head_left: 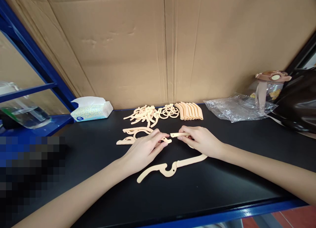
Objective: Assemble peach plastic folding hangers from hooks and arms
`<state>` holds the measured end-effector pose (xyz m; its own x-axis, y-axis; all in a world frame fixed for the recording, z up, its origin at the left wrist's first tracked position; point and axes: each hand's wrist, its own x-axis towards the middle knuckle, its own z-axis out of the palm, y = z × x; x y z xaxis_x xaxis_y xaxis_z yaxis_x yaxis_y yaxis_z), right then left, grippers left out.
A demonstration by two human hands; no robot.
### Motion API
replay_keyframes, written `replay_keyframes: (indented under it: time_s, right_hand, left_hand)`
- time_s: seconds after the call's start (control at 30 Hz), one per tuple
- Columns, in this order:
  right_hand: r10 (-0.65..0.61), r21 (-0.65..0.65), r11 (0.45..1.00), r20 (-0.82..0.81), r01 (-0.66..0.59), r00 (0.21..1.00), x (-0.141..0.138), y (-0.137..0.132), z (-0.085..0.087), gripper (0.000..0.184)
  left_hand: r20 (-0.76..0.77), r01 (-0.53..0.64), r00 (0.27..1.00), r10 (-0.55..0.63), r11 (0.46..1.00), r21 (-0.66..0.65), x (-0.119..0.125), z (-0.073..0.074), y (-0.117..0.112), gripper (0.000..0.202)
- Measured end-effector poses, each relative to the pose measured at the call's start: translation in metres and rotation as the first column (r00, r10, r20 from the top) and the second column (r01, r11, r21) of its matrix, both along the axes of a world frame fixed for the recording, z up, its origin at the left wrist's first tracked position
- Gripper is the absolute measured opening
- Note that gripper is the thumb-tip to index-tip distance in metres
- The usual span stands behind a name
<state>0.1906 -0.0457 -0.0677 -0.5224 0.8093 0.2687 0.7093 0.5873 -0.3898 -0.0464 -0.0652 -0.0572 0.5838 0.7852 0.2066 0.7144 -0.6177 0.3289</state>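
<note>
Left hand (145,145) pinches left beige piece (169,141), right hand (201,140) pinches right beige piece (175,135), fingers closed, both mid black tabletop (222,185), gripped back from the ends, seemingly leaving the near, facing tips exposed.

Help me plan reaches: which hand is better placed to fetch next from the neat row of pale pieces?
Probably the right hand: it is nearer the neat row, though it holds a slim piece. The left hand, holding a curved piece, sits farther left.
</note>
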Motion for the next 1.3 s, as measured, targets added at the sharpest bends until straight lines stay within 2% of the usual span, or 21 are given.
replay_keyframes:
  time_s: [0.27, 0.43, 0.67, 0.87, 1.3]
  right_hand:
    - [0.056, -0.003, 0.998, -0.018, -0.056, 0.998, -0.0033, -0.0031, 0.0037, 0.029]
    - [0.056, -0.019, 0.998, -0.003, -0.056, 0.998, -0.0056, -0.0062, 0.0044, 0.031]
    - [0.049, -0.03, 0.998, -0.022, -0.05, 0.999, -0.0047, -0.006, 0.0032, 0.028]
    - [0.077, -0.038, 0.996, -0.047, -0.079, 0.996, -0.0043, -0.0049, 0.0035, 0.028]
    - [0.118, -0.021, 0.993, -0.004, -0.118, 0.993, -0.0036, -0.0032, 0.0014, 0.028]
  left_hand:
    - [0.033, -0.027, 0.999, 0.027, 1.0, -0.012, 0.0033, 0.0009, 0.0007, 0.035]
    - [0.003, 0.039, 0.999, -0.04, 0.996, 0.084, 0.0027, -0.0026, 0.0036, 0.03]
    - [-0.083, 0.059, 0.996, -0.041, 0.972, 0.226, -0.0007, -0.0058, 0.0076, 0.034]
    - [-0.042, 0.084, 0.996, -0.075, 0.956, 0.282, -0.0021, -0.0074, 0.0093, 0.034]
    - [0.062, 0.066, 0.995, -0.078, 0.982, 0.177, -0.0005, -0.0076, 0.0072, 0.03]
